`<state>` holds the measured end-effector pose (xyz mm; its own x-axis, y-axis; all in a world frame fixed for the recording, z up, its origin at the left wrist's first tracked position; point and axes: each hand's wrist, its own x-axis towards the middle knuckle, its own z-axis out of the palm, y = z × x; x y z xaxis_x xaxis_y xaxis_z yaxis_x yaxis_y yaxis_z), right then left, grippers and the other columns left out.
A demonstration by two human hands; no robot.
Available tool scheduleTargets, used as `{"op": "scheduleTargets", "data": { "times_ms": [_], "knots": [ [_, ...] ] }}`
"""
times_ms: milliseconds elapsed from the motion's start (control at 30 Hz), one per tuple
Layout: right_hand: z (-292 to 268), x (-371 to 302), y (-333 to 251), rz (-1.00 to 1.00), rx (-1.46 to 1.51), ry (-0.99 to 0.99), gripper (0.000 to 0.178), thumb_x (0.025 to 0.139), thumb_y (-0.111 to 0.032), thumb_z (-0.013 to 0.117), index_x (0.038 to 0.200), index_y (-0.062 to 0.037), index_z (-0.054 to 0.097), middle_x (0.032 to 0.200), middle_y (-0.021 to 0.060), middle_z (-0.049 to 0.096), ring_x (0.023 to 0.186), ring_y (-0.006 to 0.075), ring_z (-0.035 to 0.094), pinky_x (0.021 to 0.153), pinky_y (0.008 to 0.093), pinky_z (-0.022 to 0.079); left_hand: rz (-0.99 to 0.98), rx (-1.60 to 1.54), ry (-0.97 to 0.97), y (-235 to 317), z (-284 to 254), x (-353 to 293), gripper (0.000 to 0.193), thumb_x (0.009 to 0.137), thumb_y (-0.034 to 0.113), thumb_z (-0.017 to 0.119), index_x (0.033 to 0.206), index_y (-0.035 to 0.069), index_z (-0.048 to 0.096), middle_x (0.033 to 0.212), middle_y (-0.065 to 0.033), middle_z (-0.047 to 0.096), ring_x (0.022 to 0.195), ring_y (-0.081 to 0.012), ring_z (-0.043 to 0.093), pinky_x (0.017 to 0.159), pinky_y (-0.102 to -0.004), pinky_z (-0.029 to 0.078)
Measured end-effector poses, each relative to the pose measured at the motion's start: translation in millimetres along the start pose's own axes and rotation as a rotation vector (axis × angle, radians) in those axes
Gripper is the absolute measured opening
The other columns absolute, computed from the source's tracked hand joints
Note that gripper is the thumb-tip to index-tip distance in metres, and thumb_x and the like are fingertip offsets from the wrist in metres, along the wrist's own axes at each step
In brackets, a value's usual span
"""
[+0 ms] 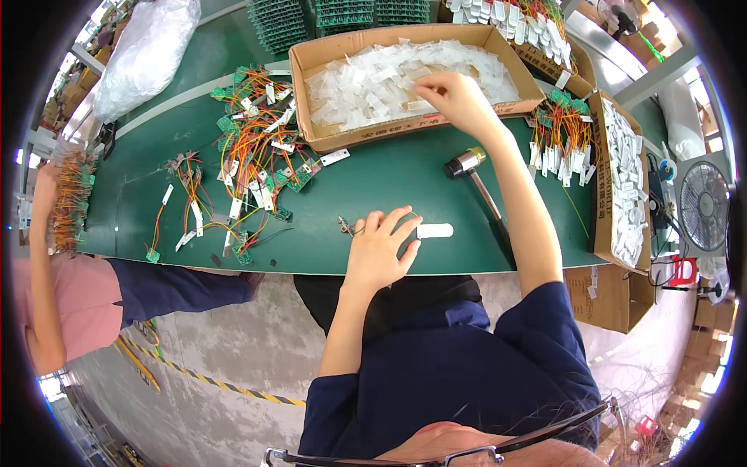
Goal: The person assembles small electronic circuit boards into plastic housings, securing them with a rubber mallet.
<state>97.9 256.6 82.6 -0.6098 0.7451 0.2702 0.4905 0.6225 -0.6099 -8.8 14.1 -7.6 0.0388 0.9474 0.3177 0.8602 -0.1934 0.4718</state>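
Observation:
My left hand [383,247] lies on the green table near its front edge, fingers spread over a small wired part that is mostly hidden. A white rounded plastic strip [434,230] sticks out to the right of its fingertips, and a small circuit board [345,225] shows on the left. My right hand [461,101] reaches over a cardboard box [416,131] filled with translucent plastic pieces [373,82]. Its thumb and forefinger are pinched together; what is between them, if anything, cannot be made out. Below that forearm lies a hammer [476,175] with a metal head and black face.
Wired circuit boards [261,156] lie heaped on the left. At right stand another wired pile [562,136] and a box of white strips [626,187]. Green board stacks [278,23] and a plastic bag [148,54] are behind. A co-worker's arm [45,272] holds wired boards at far left.

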Motion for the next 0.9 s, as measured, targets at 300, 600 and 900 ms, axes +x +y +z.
{"op": "scheduleTargets", "data": {
  "times_ms": [300, 600, 900],
  "knots": [
    [36.6, -215.0, -13.3, -0.042, -0.439, 0.247, 0.029, 0.08, -0.004, 0.067, 0.109, 0.0, 0.066, 0.101, 0.0065, 0.06, 0.076, 0.0224, 0.059, 0.064, 0.0336, 0.052, -0.018, -0.016, -0.017, 1.6, -3.5, 2.9, 0.037, 0.077, 0.022, 0.071, 0.114, 0.021, 0.067, 0.125, 0.004, 0.058, 0.1, -0.025, 0.051, 0.084, -0.0368, 0.039],
    [35.6, -218.8, -12.1, 0.094, -0.199, 0.227, 0.022, 0.079, -0.006, 0.07, 0.101, -0.0042, 0.069, 0.096, 0.0058, 0.061, 0.083, 0.0244, 0.06, 0.073, 0.0349, 0.051, -0.038, 0.014, -0.01, 2.7, -2.9, 3.2, 0.037, 0.076, 0.021, 0.071, 0.113, 0.021, 0.067, 0.124, 0.0048, 0.059, 0.099, -0.0226, 0.051, 0.085, -0.0361, 0.038],
    [47.7, -197.7, -29.6, 0.004, 0.031, 0.074, 0.019, 0.076, -0.004, 0.072, 0.094, -0.0095, 0.071, 0.093, 0.0031, 0.062, 0.078, 0.0217, 0.058, 0.069, 0.0336, 0.051, -0.046, 0.01, -0.008, 3.5, -4.1, 3.1, 0.038, 0.076, 0.021, 0.072, 0.113, 0.021, 0.067, 0.124, 0.0043, 0.059, 0.1, -0.0227, 0.051, 0.085, -0.0361, 0.038]
  ]
}}
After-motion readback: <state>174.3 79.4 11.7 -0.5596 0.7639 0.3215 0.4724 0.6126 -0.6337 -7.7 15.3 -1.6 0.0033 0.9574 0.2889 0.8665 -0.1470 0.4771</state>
